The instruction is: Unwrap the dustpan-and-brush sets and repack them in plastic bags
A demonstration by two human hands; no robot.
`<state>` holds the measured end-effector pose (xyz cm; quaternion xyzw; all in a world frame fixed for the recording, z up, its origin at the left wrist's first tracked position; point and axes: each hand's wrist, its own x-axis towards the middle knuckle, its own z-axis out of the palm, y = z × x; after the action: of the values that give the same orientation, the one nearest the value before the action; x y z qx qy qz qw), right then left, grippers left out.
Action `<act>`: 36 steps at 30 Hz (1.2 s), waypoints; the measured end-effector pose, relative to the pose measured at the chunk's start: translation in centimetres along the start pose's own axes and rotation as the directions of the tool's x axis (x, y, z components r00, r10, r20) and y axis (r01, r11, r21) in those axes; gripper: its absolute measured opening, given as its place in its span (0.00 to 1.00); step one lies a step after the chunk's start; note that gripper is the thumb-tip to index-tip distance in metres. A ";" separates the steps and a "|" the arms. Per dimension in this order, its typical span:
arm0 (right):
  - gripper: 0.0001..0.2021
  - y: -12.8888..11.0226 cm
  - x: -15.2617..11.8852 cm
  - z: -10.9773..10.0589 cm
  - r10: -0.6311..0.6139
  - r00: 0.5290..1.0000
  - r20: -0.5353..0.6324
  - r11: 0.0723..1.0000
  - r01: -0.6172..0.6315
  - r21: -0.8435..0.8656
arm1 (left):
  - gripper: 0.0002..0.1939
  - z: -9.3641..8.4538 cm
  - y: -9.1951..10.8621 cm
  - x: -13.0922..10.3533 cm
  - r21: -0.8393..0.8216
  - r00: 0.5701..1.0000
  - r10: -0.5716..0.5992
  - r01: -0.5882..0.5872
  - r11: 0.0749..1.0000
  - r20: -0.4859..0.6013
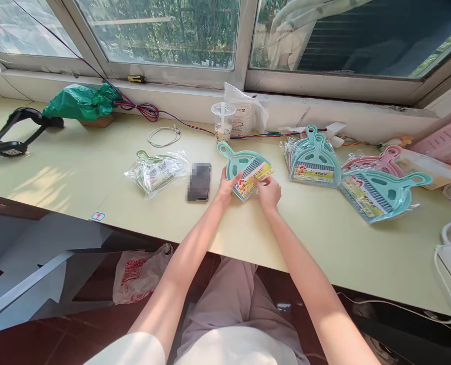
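A mint-green dustpan (pixel 232 169) with a small brush nested in it lies tilted just above the desk's front half, its looped handle toward the window. My left hand (pixel 227 186) grips its lower left side, fingers closed. Across the brush bristles runs a yellow printed label card (pixel 262 173). My right hand (pixel 269 193) pinches the lower right edge of this card between thumb and fingers. Left of the dustpan lies a dark phone (pixel 199 182), partly blurred out. Beyond the phone is another dustpan set in clear plastic wrap (pixel 157 172).
On the right lie wrapped mint dustpan sets (pixel 316 159), one more mint set (pixel 381 195) and a pink one (pixel 388 161). A lidded drink cup (pixel 223 124) stands by the window. Farther left are a coiled white cable (pixel 163 136), green bag (pixel 83 104) and black headset-like frame (pixel 18 134).
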<state>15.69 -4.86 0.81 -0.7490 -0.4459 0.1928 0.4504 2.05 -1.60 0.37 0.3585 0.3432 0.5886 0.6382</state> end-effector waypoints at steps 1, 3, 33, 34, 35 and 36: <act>0.19 0.2 0.1 -0.1 0.000 1.000 -0.021 1.000 -0.001 -0.031 | 0.41 0.2 -0.1 0.0 0.029 1.000 0.008 -0.008 1.000 -0.008; 0.20 0.7 0.3 -0.2 -0.002 0.998 -0.065 0.999 -0.001 -0.055 | 0.44 0.5 -0.2 -0.1 0.071 1.000 0.024 -0.023 0.997 -0.015; 0.24 0.8 1.1 0.5 -0.004 0.915 0.404 0.609 -0.318 0.727 | 0.41 -1.0 0.1 1.5 0.258 0.999 0.035 -0.038 0.965 0.018; 0.24 0.8 1.1 0.5 -0.001 0.911 0.413 0.598 -0.330 0.731 | 0.40 -1.0 0.1 1.5 0.262 0.999 0.038 -0.040 0.964 0.015; 0.23 0.8 1.2 0.5 0.002 0.907 0.421 0.585 -0.342 0.736 | 0.40 -1.0 0.1 1.5 0.262 0.999 0.041 -0.043 0.964 0.014; 0.23 0.8 1.2 0.5 0.002 0.903 0.429 0.571 -0.354 0.741 | 0.39 -1.0 0.1 1.4 0.258 0.999 0.042 -0.045 0.965 0.017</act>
<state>16.39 -3.77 -0.03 -0.4526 -0.3089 0.5602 0.6212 1.26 -0.10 -0.09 0.4494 0.4054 0.5508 0.5747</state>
